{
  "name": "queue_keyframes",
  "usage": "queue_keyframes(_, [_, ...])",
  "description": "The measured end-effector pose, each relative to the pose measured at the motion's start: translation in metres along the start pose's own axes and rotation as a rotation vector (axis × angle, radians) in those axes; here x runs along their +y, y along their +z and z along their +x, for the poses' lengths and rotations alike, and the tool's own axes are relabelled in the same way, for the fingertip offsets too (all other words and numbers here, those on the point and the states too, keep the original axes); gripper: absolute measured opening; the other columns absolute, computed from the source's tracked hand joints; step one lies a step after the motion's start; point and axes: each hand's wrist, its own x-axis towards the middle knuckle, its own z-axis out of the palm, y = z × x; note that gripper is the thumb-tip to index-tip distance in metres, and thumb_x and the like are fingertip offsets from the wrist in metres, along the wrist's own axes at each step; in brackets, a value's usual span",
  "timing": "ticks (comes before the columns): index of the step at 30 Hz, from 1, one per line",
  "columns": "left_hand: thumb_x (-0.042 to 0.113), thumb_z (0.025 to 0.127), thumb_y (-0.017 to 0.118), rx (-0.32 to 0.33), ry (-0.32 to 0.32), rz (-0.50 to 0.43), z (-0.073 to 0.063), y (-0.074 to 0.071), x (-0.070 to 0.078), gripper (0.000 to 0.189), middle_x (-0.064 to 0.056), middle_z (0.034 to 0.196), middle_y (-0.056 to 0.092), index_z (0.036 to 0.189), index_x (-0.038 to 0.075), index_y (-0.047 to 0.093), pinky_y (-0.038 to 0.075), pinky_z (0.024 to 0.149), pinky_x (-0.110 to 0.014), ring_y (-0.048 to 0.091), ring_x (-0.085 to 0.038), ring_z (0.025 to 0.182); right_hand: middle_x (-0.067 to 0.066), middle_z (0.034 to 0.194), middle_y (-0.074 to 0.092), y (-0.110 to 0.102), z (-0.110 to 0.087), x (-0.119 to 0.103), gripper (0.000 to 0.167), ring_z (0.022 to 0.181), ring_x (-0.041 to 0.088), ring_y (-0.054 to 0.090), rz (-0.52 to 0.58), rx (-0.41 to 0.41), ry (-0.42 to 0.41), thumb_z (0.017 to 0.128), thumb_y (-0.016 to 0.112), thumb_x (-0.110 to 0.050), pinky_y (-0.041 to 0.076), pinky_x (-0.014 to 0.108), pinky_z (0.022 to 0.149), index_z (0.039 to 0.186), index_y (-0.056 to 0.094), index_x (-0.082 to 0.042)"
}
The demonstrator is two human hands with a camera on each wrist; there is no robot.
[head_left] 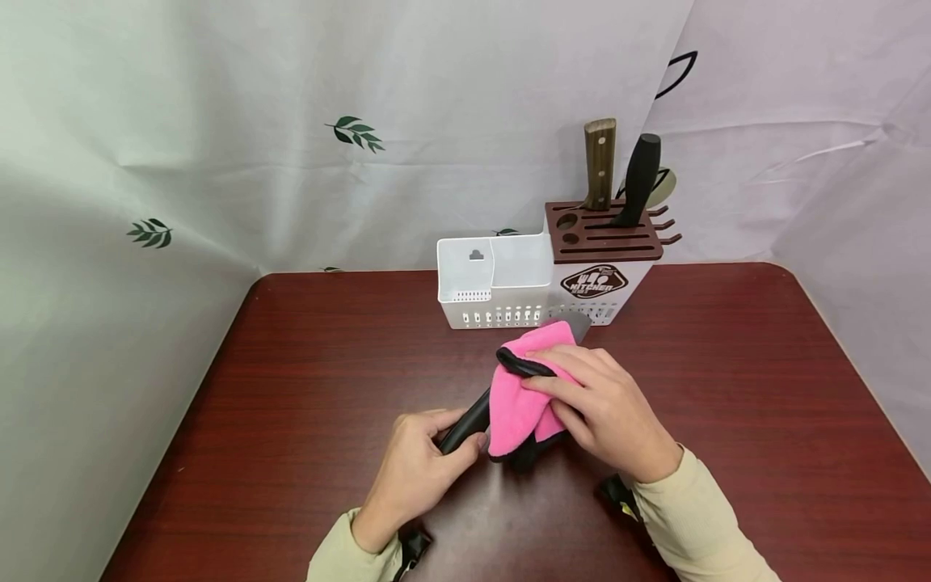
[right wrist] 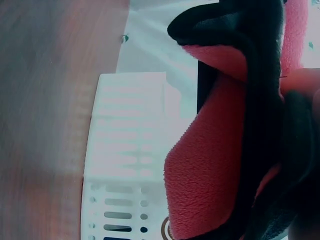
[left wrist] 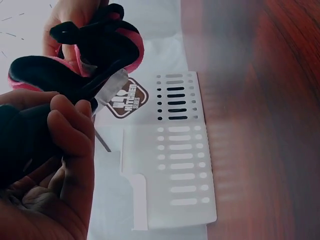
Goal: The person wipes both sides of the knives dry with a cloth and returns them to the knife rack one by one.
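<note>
My left hand [head_left: 416,467] grips the black handle [head_left: 465,422] of a knife, thumb along its near side. The knife points away to the right, and its grey blade [head_left: 579,324] shows past the far edge of a pink cloth [head_left: 511,412] with black trim. My right hand [head_left: 618,408] pinches this cloth round the blade, fingers spread over the folds. Most of the blade is hidden under it. In the left wrist view a short stretch of blade [left wrist: 112,86] shows beyond the left fingers. The cloth's pink face [right wrist: 207,165] fills much of the right wrist view.
Behind the hands stands a white kitchen rack [head_left: 502,315] with a brown slotted top [head_left: 611,249]. A wooden-handled knife [head_left: 600,166] and a black-handled one [head_left: 642,179] stand in its slots. Pale curtains [head_left: 254,145] enclose the dark red table [head_left: 305,364].
</note>
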Motion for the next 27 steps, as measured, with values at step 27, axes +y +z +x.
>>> queue_keyframes(27, [0.014, 0.081, 0.078, -0.013, 0.005, 0.032, -0.0003, -0.003, -0.0012, 0.018, 0.015, 0.074, 0.065, 0.097, 0.022, 0.08, 0.041, 0.049, -0.022, 0.049, -0.002, 0.057, 0.006, 0.129, 0.064, -0.0031, -0.0037, 0.0037, 0.03, 0.12, 0.027, 0.057, 0.03, -0.054, 0.097, 0.1, 0.041, -0.012, 0.038, 0.037, 0.09, 0.11, 0.069, -0.013])
